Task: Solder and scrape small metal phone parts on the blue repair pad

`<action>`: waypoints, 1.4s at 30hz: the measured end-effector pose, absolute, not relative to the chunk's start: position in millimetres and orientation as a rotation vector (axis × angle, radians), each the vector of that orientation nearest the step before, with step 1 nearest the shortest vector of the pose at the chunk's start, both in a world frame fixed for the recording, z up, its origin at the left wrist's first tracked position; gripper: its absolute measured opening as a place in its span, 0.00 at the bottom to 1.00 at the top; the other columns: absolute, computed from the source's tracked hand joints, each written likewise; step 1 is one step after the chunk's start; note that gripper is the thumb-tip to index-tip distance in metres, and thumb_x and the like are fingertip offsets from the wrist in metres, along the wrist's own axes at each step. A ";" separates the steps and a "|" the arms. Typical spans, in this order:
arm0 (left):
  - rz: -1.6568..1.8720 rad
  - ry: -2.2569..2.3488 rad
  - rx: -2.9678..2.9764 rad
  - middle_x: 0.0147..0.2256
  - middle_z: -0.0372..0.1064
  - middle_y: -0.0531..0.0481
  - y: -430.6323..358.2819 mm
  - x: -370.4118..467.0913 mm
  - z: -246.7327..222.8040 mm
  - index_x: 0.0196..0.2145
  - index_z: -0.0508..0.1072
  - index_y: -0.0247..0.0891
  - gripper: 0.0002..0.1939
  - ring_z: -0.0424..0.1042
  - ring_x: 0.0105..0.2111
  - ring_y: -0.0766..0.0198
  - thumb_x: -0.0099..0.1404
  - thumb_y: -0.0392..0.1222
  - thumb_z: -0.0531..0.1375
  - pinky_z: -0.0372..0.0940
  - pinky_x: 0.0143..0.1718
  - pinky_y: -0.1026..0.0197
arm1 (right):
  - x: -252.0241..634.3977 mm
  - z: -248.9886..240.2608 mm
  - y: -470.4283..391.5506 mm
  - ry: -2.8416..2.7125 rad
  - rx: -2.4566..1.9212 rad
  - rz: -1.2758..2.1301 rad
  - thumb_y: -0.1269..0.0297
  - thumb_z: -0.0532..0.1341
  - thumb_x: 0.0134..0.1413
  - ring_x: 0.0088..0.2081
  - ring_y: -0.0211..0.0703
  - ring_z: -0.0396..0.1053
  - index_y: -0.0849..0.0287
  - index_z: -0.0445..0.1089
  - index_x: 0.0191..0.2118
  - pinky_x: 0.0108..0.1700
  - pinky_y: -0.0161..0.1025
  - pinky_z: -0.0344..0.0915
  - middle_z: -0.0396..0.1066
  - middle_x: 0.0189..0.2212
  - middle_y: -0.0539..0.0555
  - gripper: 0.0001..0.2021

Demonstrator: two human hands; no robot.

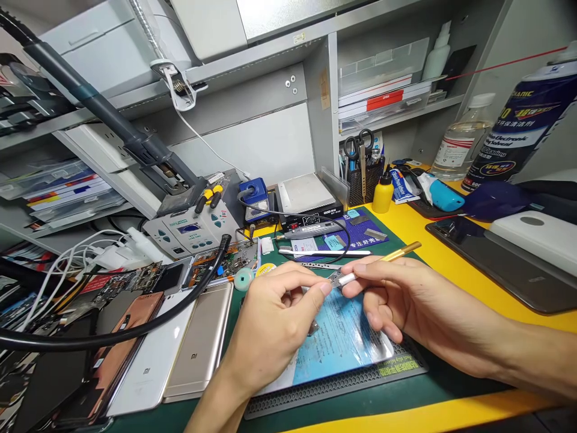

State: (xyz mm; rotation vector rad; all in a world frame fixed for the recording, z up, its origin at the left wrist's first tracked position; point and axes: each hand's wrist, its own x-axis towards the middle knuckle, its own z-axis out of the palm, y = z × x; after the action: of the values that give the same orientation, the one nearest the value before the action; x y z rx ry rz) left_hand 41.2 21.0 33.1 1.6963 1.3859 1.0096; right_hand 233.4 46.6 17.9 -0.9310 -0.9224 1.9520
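My left hand (279,322) is closed above the blue sheet, thumb and forefinger pinched on a small metallic part (335,278) whose shape is mostly hidden. From the right, my right hand (396,294) grips a thin tool with a gold handle (402,251) and a white sleeve (347,279). The tool's near end touches or nearly touches the small part between the hands. Beneath both hands lies a blue and white printed sheet (336,340) on a grey perforated mat (315,397).
Phone backs (198,343) lie at the left beneath a black cable (198,285). A soldering station (193,231), a yellow bottle (383,193) and a pen holder (360,183) stand behind. At the right are a dark phone (491,264) and a spray can (518,126).
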 end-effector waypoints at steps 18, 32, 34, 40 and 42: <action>1.021 1.335 1.741 0.33 0.74 0.50 17.6 37.6 35.1 0.35 0.82 0.39 0.10 0.70 0.28 0.68 0.68 0.43 0.60 0.65 0.25 0.68 | 233.2 19.5 46.4 -0.947 -0.915 1.941 0.66 0.62 0.60 0.19 0.33 0.69 0.64 0.77 0.37 0.17 0.29 0.66 0.76 0.34 0.55 0.08; 0.952 1.440 1.419 0.17 0.60 0.57 18.7 37.0 40.2 0.28 0.75 0.36 0.12 0.64 0.17 0.69 0.64 0.48 0.62 0.59 0.17 0.68 | 233.5 20.0 45.0 -0.960 -0.937 1.938 0.65 0.63 0.59 0.19 0.33 0.68 0.63 0.78 0.37 0.16 0.28 0.66 0.76 0.34 0.56 0.08; 0.882 1.443 1.380 0.16 0.60 0.57 20.0 37.0 42.2 0.28 0.75 0.36 0.15 0.63 0.17 0.70 0.64 0.51 0.62 0.56 0.18 0.69 | 233.5 20.3 45.1 -0.954 -0.935 1.933 0.65 0.63 0.59 0.19 0.33 0.68 0.63 0.78 0.36 0.15 0.28 0.66 0.76 0.34 0.56 0.08; 0.817 1.403 1.306 0.15 0.55 0.59 23.9 37.0 39.8 0.25 0.73 0.35 0.19 0.55 0.16 0.73 0.63 0.54 0.62 0.50 0.17 0.69 | 233.7 20.9 44.1 -0.961 -0.922 1.951 0.64 0.62 0.60 0.19 0.34 0.68 0.63 0.78 0.36 0.16 0.29 0.66 0.76 0.34 0.56 0.09; 0.816 1.401 1.297 0.15 0.53 0.60 24.3 37.1 38.6 0.25 0.73 0.35 0.19 0.53 0.15 0.74 0.63 0.54 0.62 0.49 0.17 0.69 | 233.6 20.7 44.0 -0.965 -0.921 1.946 0.64 0.62 0.60 0.19 0.34 0.68 0.63 0.78 0.36 0.16 0.29 0.66 0.76 0.34 0.56 0.09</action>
State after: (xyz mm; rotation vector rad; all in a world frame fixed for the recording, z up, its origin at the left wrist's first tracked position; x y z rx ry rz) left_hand 37.1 24.3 38.6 1.2967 1.4012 0.8164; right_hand 233.6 44.0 20.7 -0.9212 -0.9653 1.9462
